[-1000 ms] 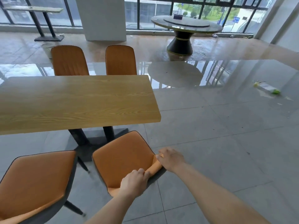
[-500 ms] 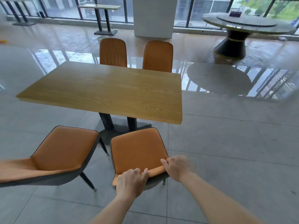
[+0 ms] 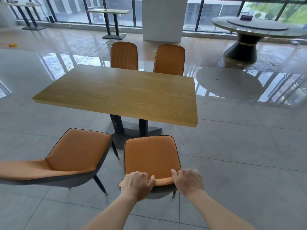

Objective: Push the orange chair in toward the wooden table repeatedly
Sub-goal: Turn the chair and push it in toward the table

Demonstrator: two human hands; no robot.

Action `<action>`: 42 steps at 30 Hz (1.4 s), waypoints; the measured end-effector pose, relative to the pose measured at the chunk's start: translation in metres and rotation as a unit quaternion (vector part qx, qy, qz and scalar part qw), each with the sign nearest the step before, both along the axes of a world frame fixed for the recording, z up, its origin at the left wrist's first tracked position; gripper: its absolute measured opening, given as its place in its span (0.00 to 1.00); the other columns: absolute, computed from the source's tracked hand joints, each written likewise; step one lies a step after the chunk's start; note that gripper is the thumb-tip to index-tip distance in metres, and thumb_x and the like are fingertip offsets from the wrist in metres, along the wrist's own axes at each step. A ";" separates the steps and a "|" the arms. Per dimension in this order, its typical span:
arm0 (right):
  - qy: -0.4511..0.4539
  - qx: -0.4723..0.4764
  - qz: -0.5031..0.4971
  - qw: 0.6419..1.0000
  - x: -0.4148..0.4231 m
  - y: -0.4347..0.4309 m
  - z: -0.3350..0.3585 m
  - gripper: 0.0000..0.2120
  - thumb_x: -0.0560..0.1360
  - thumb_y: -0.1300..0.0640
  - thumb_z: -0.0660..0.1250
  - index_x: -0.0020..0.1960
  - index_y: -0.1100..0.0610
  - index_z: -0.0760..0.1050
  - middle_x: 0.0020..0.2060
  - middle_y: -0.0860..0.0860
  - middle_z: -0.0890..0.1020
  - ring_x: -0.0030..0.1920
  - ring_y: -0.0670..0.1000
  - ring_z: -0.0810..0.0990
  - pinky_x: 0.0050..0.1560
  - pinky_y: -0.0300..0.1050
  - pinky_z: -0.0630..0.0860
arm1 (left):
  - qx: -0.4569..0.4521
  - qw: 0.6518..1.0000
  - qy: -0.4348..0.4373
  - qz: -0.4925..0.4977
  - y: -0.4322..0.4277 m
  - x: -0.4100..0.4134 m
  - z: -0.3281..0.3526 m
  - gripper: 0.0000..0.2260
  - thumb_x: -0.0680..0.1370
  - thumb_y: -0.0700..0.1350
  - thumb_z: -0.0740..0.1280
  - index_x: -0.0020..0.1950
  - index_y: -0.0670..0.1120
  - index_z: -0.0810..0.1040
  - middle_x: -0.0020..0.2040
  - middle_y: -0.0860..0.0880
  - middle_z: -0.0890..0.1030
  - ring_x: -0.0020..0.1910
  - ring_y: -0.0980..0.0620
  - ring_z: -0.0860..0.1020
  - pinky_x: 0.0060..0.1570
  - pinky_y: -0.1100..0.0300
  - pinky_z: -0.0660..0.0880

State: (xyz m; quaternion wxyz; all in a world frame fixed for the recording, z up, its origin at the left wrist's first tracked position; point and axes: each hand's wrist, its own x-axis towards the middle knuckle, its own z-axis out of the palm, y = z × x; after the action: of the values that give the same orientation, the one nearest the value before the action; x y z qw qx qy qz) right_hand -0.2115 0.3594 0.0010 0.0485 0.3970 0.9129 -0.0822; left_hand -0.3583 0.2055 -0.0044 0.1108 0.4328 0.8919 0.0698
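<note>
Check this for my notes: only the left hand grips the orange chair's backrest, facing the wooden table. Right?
No: the head view shows both the left hand and the right hand gripping the orange chair's backrest, facing the wooden table.

There are four orange chairs: the near chair (image 3: 151, 155), a second chair (image 3: 78, 151) on its left, and a far left chair (image 3: 124, 55) and far right chair (image 3: 169, 59) across the wooden table (image 3: 119, 92). Tables also number four: that one, a middle window table (image 3: 108, 11), a corner window table (image 3: 25, 4) and one round table (image 3: 259, 29). Two hands show, the left hand (image 3: 137, 185) and right hand (image 3: 188, 181), plus one wire bin (image 3: 110, 44) and one white pillar (image 3: 162, 19).
</note>
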 end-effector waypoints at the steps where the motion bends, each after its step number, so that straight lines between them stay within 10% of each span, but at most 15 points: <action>1: -0.002 0.007 -0.013 1.000 0.001 -0.006 0.002 0.29 0.80 0.38 0.49 0.33 0.52 0.78 0.30 0.47 0.78 0.32 0.49 0.75 0.43 0.45 0.71 | -0.003 1.000 -0.002 -0.009 -0.003 -0.001 0.001 0.30 0.75 0.67 0.45 0.33 0.48 0.75 0.29 0.52 0.76 0.29 0.53 0.76 0.35 0.56 0.78; 31: 0.055 0.047 -0.129 0.989 -0.025 -0.124 -0.018 0.26 0.77 0.38 0.56 0.29 0.52 0.77 0.25 0.46 0.72 0.28 0.50 0.73 0.30 0.41 0.68 | 0.005 0.998 -0.028 -0.052 -0.089 -0.055 0.011 0.26 0.78 0.61 0.52 0.32 0.46 0.77 0.28 0.52 0.75 0.27 0.54 0.74 0.28 0.61 0.67; 42: 0.041 0.039 -0.141 0.988 -0.039 -0.137 -0.027 0.27 0.77 0.35 0.46 0.32 0.49 0.73 0.30 0.45 0.78 0.33 0.47 0.76 0.38 0.44 0.77 | -0.001 0.990 -0.083 -0.113 -0.124 -0.092 0.006 0.23 0.82 0.62 0.48 0.36 0.51 0.70 0.32 0.53 0.73 0.33 0.53 0.73 0.42 0.53 0.69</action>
State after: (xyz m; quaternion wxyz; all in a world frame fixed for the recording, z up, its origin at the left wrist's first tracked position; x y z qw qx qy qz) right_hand -0.2501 0.2225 -0.0259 -0.0167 0.5199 0.8513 -0.0686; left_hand -0.4499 0.0811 0.0017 0.1922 0.5230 0.8254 0.0914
